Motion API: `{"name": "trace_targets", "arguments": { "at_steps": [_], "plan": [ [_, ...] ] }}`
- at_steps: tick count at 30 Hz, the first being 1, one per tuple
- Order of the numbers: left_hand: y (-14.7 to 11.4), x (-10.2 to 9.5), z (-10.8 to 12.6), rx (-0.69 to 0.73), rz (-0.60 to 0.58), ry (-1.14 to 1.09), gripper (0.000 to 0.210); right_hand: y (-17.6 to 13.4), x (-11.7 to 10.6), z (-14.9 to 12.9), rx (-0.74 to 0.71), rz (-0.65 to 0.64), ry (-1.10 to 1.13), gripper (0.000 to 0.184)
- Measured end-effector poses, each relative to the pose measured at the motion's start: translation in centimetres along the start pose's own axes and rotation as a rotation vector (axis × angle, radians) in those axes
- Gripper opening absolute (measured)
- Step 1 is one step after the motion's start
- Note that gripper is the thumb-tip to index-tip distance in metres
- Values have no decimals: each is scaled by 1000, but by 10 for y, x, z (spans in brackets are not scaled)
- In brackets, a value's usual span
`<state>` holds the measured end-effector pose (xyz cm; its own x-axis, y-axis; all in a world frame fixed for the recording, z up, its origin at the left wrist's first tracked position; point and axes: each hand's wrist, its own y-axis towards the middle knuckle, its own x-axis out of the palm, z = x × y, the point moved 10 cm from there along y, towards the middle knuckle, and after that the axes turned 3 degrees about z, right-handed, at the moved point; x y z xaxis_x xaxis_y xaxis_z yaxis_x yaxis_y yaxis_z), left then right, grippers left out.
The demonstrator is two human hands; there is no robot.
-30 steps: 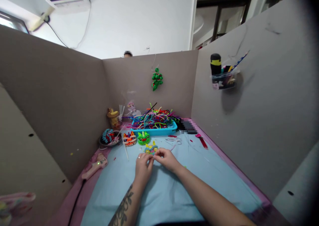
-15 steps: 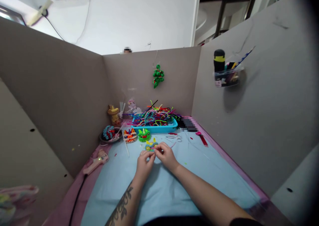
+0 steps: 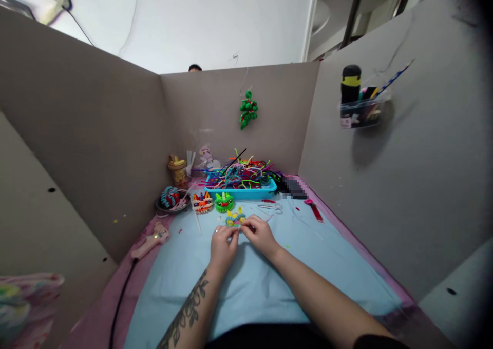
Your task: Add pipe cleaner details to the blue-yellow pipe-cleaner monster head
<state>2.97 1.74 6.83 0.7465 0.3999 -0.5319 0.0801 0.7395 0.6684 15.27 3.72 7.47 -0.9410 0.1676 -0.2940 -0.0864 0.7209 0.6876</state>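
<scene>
Left hand [image 3: 224, 246], just below frame centre: thumb and fingers drawn together in a narrow pinch. Right hand [image 3: 262, 233], just to its right: thumb and forefinger likewise pinched, remaining fingers curled. Fingertips nearly meet; a tiny pale-pink bit [image 3: 239, 228] shows between them and both pinches seem to have hold of it. Too small to tell its material or form.

Directly beyond the fingertips, near mid-frame: small yellow-and-blue fuzzy craft piece with upright yellow points [image 3: 234, 218], resting on the light blue cloth [image 3: 269, 287]. Contact with the right fingertips cannot be told; the fingers overlap its near edge in this view.

Step in hand, as judged: fine two-handed fingertip work on the tiny bit, close beside the craft piece. The next move would call for a steady pinch from one hand while the other turns or adjusts, with light pressure, since something this small could slip.

Nearby, left of centre: green fuzzy horned animal head [image 3: 224, 203] and orange-and-white fuzzy animal head [image 3: 203, 203], side by side. Behind them, bright blue plastic tray [image 3: 241, 195] heaped with multicoloured fuzzy stems [image 3: 246, 177]. Silver metal scissors [image 3: 271, 207] lie right of centre; pale pink glue gun [image 3: 152, 242] at lower left, apart from both hands
</scene>
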Motion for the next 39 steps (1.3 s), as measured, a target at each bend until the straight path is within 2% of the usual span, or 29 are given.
{"name": "trace_targets", "arguments": {
  "at_steps": [8, 12, 17, 21, 28, 35, 39],
  "plan": [
    [0, 5, -12, -113, -14, -183, 16, -7, 8, -11, -156, 55, -100, 11],
    [-1, 2, -16, -132, 21, -202, 17, -6, 1, -7, -62, 92, 11, 12],
    [0, -2, -14, -86, 44, -142, 15, 0, -1, 6, 122, 0, 196, 10],
    [1, 1, -9, -35, 16, -129, 15, 0, 7, 10, 143, -118, 229, 13],
    [0, 6, -6, -12, -28, -76, 16, 0, 11, 7, 120, -151, 128, 6],
    [-1, 12, -8, -94, -98, -117, 17, -1, 5, 0, 22, -37, 11, 10],
    [0, 12, -15, -159, -84, -208, 17, 0, 5, -2, 9, 7, 28, 9]
  ]
}}
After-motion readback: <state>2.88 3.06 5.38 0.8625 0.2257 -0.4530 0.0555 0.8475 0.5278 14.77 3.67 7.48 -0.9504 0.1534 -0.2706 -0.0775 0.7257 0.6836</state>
